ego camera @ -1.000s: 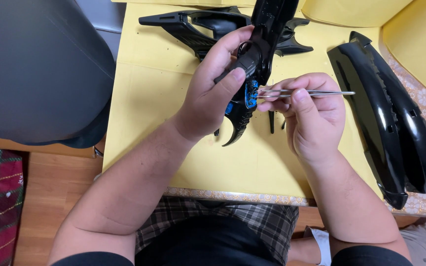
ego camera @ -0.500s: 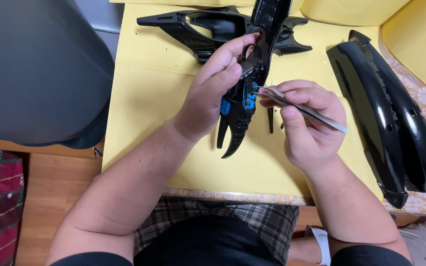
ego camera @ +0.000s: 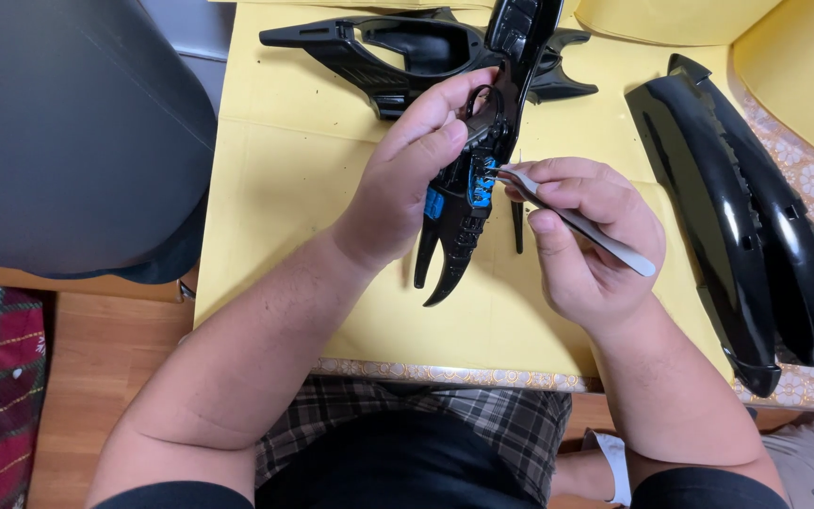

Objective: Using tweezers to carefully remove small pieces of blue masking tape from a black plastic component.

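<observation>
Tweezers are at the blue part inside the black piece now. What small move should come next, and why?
Probably ease the tweezers a touch deeper. Their tips sit right at the blue component and wires inside the black plastic part. The left hand grips that part; the right hand pinches the tweezers. Whether anything is gripped cannot be told.

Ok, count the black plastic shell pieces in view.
3: one held in the left hand, black shell piece; one open frame piece lying behind it; one long curved cover at right. Others may lie off-frame.
</observation>
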